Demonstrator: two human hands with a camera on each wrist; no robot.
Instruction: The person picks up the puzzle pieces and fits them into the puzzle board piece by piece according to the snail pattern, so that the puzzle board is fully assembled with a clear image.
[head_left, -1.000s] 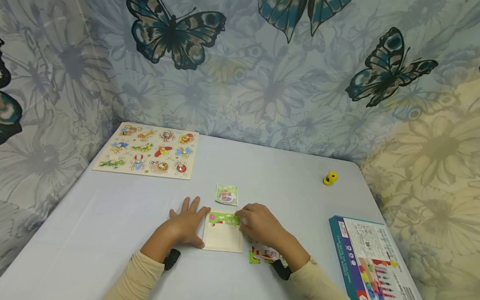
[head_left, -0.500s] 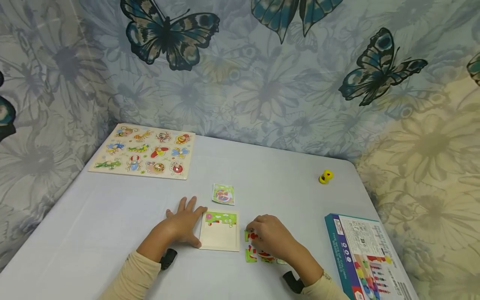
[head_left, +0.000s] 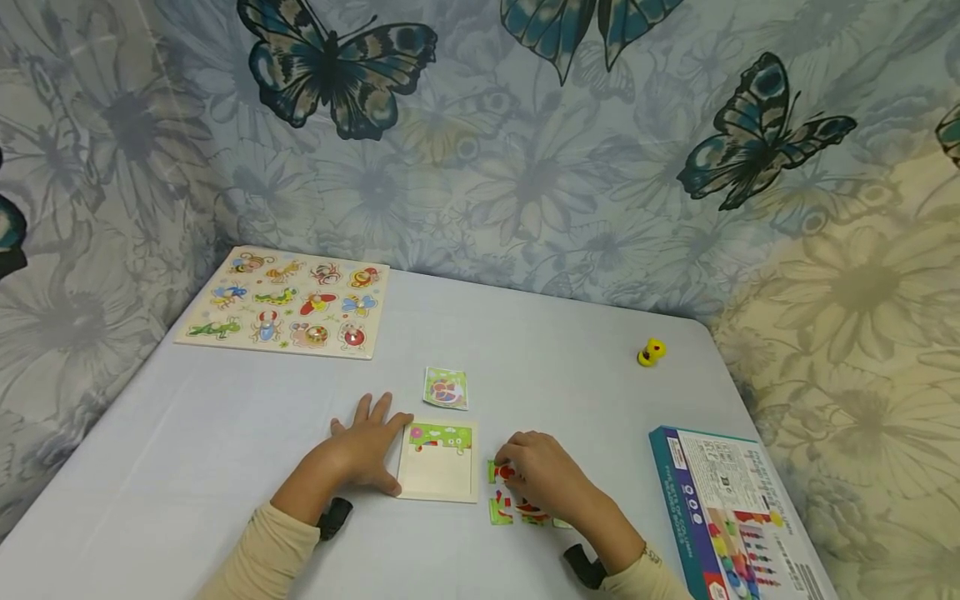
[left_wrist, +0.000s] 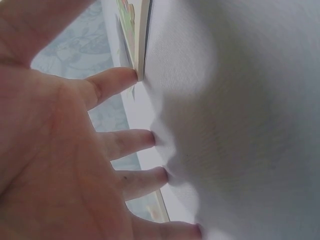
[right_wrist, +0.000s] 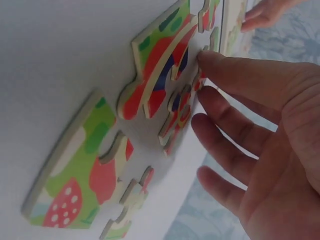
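While the left grip [head_left: 367,450] splays wide against the puzzle tray [head_left: 435,478], a red-and-green piece [head_left: 497,473] lies on the bench [head_left: 187,433] at nine o'clock from the nearer right grip [head_left: 542,472]; whether clamped, one cannot tell.

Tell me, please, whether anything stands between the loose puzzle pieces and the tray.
Nothing visible does: a strip of white table separates the tray from the loose pieces by the right hand, and the left hand touches the tray's opposite side.
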